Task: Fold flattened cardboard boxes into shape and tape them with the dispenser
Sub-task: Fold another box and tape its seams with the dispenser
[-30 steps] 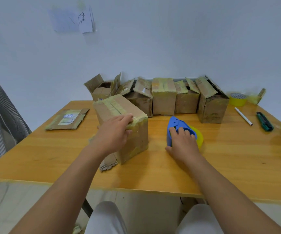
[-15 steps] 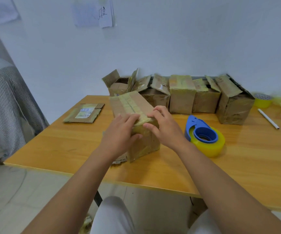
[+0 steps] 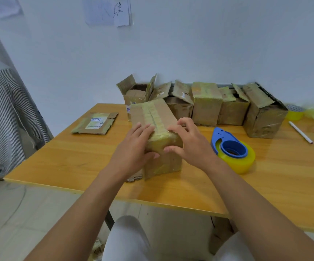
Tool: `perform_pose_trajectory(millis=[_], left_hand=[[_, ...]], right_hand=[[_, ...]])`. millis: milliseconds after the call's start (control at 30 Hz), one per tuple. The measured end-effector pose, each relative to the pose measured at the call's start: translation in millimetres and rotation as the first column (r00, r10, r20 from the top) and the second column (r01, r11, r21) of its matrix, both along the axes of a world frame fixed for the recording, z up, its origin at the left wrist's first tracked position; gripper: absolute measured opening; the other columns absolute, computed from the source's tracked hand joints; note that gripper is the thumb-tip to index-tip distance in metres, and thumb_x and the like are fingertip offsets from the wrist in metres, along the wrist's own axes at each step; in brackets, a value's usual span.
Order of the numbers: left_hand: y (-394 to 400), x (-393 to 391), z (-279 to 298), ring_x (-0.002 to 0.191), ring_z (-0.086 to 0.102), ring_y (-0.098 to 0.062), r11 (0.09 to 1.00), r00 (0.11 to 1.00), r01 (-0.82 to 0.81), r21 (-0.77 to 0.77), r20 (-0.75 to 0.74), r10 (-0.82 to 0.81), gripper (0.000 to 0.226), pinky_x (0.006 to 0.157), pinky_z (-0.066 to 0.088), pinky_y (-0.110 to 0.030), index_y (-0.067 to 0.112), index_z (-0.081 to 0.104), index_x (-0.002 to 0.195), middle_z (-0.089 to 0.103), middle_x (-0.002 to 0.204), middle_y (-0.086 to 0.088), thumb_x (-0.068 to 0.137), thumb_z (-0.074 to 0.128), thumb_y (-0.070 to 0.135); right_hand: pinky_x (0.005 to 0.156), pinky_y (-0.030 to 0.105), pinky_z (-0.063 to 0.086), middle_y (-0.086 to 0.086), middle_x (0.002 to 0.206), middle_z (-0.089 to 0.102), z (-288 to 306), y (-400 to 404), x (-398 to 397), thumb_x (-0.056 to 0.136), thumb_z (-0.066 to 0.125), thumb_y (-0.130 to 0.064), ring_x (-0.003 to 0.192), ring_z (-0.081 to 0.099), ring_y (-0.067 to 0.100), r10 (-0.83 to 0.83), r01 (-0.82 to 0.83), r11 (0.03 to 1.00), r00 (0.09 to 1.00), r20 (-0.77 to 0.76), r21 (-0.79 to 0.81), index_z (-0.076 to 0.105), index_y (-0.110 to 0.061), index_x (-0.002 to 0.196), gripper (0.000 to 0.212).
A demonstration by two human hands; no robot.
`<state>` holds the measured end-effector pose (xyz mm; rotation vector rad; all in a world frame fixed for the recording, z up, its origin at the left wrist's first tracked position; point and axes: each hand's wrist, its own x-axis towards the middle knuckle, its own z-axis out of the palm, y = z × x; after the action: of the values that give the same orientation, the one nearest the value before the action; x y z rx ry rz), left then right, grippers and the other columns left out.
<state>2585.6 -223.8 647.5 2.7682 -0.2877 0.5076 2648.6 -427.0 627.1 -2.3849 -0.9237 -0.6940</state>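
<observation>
- The right hand [image 3: 190,146] is no longer resting on the tape dispenser [image 3: 231,149], as it was a second ago; it is now gripping the near end of the cardboard box [image 3: 158,129], fingers curled over the top edge and thumb pressing the near face.
- The left hand [image 3: 133,147] is gripping the same end from the other side, fingers lying on the taped top and thumb against the near face.
- The cardboard box is standing on the worktop [image 3: 77,157] in front of the person, with a strip of yellowish tape running along its top seam and wrapping over the near edge.
- The tape dispenser is lying released on the worktop just to the right of the box, apart from both hands.
- Judgement: the taping pass on this seam is finished and the tape end is being smoothed down; the box is likely ready to be turned or set aside.
- A row of taped boxes [image 3: 207,104] is standing along the wall behind it, and a flattened box [image 3: 96,123] is lying well to the left, not yet folded.
</observation>
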Motion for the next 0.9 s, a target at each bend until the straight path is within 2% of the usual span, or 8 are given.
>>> perform_pose_trajectory(millis=[100,167,300,467,567,667,800,900], left_hand=[[18,-5,4,0.152,0.007,-0.011,0.996,0.995,0.085,-0.032,-0.043,-0.086,0.086,0.12,0.022,-0.039,0.025,0.034,0.152,0.028,0.161,0.01,0.08,0.078,0.04],[25,-5,6,0.152,0.005,-0.012,0.99,0.989,0.131,-0.047,-0.058,-0.134,0.085,0.119,0.024,-0.043,0.027,0.037,0.151,0.029,0.16,0.013,0.078,0.08,0.041],[25,6,10,0.153,0.002,-0.015,0.991,0.986,0.133,-0.013,-0.1,-0.134,0.083,0.117,0.027,-0.049,0.035,0.034,0.151,0.023,0.16,0.02,0.08,0.076,0.045],[28,12,12,0.153,0.007,-0.016,0.991,0.988,0.127,0.044,-0.091,-0.122,0.075,0.117,0.027,-0.046,0.04,0.029,0.152,0.023,0.161,0.02,0.088,0.065,0.053],[27,12,9,0.153,0.01,-0.018,0.991,0.992,0.118,0.057,-0.046,-0.115,0.07,0.116,0.027,-0.044,0.041,0.032,0.151,0.025,0.16,0.019,0.089,0.064,0.051],[22,11,9,0.152,0.014,-0.019,0.985,0.995,0.1,0.142,-0.02,-0.098,0.073,0.121,0.022,-0.041,0.034,0.031,0.153,0.026,0.162,0.011,0.09,0.062,0.053],[12,8,12,0.152,0.013,-0.016,0.984,0.997,0.07,0.165,-0.02,-0.068,0.068,0.117,0.027,-0.037,0.037,0.028,0.154,0.024,0.163,0.006,0.095,0.059,0.047],[5,6,10,0.151,0.015,-0.019,0.983,0.999,0.039,0.18,0.015,-0.042,0.062,0.113,0.033,-0.039,0.042,0.03,0.152,0.027,0.162,0.003,0.097,0.057,0.043]], right_hand=[[0.073,0.033,0.053,0.005,0.121,0.043,-3,4,-13,0.08,0.062,-0.063,0.102,0.05,0.024,-0.001,0.002,1.0,0.997,0.082,-0.014,0.055,-0.016,0.128,0.068],[0.082,0.035,0.051,0.006,0.121,0.047,-7,6,-18,0.081,0.061,-0.064,0.104,0.048,0.025,-0.031,0.033,0.999,0.993,0.116,-0.014,0.057,-0.016,0.126,0.067],[0.104,0.045,0.044,0.008,0.131,0.051,-14,15,-23,0.082,0.055,-0.064,0.126,0.044,0.034,-0.108,0.107,0.994,0.989,0.097,0.009,0.054,-0.013,0.128,0.068],[0.083,0.047,0.058,0.003,0.133,0.051,-11,25,-25,0.08,0.06,-0.058,0.129,0.044,0.035,-0.168,0.168,0.986,0.984,0.052,-0.005,0.053,-0.016,0.128,0.064],[0.082,0.046,0.058,0.001,0.138,0.045,-11,20,-24,0.083,0.057,-0.057,0.134,0.038,0.033,-0.159,0.161,0.986,0.986,0.043,-0.036,0.05,-0.018,0.132,0.063],[0.079,0.046,0.058,-0.002,0.14,0.042,-13,19,-25,0.084,0.058,-0.055,0.136,0.036,0.031,-0.152,0.153,0.987,0.988,0.036,-0.041,0.047,-0.02,0.133,0.061],[0.088,0.045,0.056,-0.003,0.145,0.037,-7,20,-27,0.091,0.064,-0.042,0.142,0.028,0.027,-0.16,0.158,0.984,0.987,-0.028,-0.079,0.043,-0.02,0.139,0.057],[0.103,0.043,0.046,-0.004,0.149,0.038,2,1,-27,0.096,0.06,-0.038,0.139,0.034,0.018,-0.026,0.027,1.0,0.986,-0.167,0.003,0.034,-0.024,0.147,0.058]])
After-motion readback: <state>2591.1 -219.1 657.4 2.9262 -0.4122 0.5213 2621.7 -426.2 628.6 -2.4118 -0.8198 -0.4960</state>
